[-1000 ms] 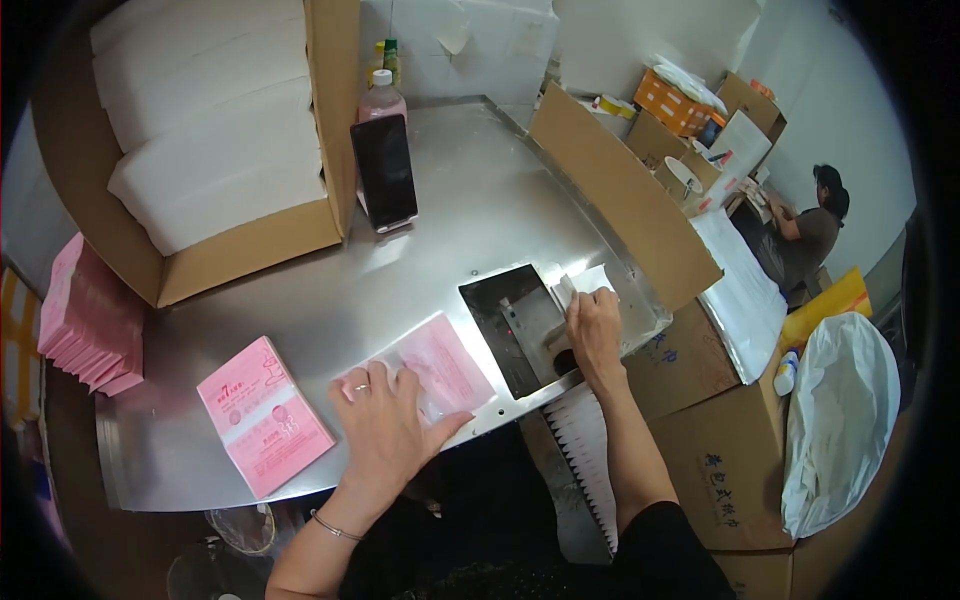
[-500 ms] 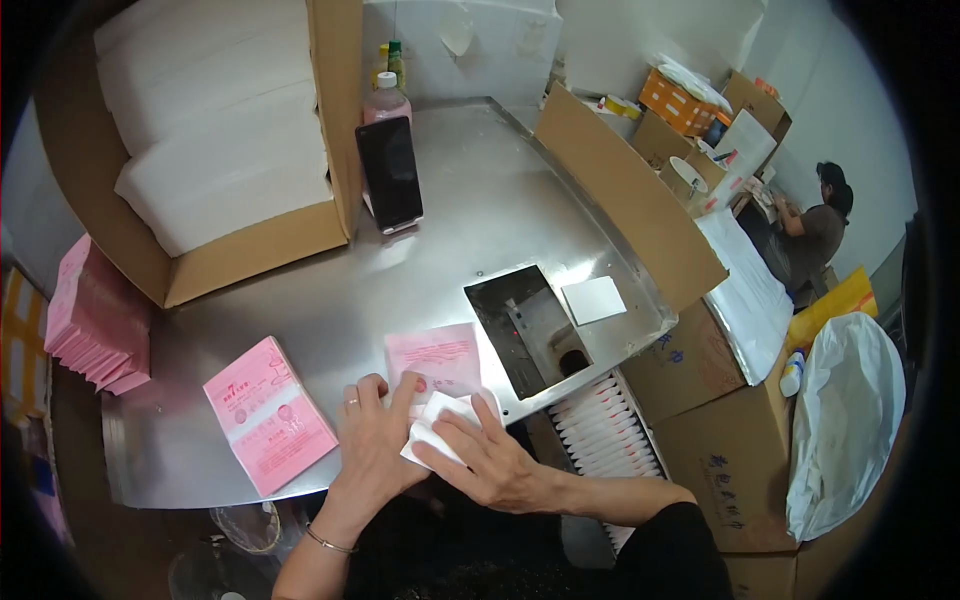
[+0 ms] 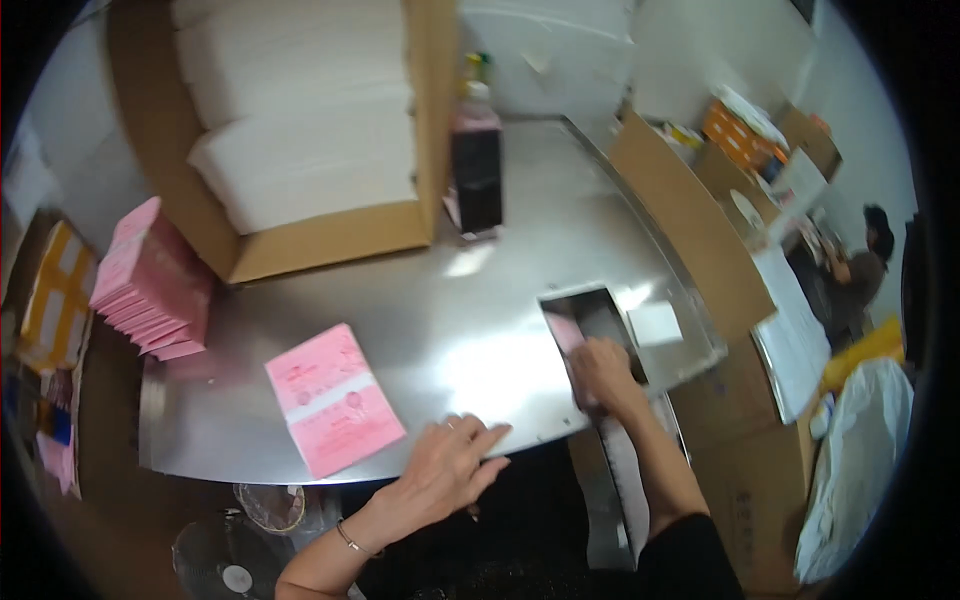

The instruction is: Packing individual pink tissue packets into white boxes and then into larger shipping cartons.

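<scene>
The packet has been shifted from the table's front edge into the slot, seemingly grasped by the right hand; filling appears finished. The left hand is left empty.

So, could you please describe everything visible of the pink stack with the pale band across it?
The pink stack is flat and roughly rectangular, crossed at its middle by a pale band, with darker printing, blurred here, on either side. It looks like paper or thin film; which, I cannot tell. It lies aslant on the shiny metal table, one corner close to the front edge. The left hand is to its right, not touching.
</scene>
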Demonstrator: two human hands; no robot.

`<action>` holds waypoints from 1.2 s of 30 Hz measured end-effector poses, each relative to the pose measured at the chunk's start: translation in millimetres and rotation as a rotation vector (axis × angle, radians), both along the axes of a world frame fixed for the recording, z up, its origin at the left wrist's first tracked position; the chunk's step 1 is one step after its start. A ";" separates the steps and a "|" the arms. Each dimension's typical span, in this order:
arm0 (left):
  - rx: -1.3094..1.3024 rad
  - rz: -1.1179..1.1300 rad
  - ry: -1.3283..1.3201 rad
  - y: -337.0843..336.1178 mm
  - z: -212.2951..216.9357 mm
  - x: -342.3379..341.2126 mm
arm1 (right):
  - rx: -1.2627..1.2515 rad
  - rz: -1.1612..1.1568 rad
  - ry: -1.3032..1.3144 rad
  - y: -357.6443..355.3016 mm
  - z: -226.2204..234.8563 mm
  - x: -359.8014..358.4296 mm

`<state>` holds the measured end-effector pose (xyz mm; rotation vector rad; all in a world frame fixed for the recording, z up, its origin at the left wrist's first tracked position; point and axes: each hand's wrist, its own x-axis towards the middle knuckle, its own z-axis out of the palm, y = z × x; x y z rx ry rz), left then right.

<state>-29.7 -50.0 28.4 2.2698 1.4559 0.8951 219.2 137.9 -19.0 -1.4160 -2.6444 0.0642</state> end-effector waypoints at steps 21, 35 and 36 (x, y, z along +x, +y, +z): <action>0.464 1.021 -0.141 171.9 51.9 -315.7 | 0.167 0.113 1.121 108.1 98.9 -339.2; 0.111 1.377 -0.130 218.7 102.5 -317.0 | 0.299 -0.352 0.815 128.8 133.4 -383.4; 0.112 1.381 -0.130 221.3 96.1 -322.9 | 0.416 -0.328 0.733 129.1 134.5 -384.2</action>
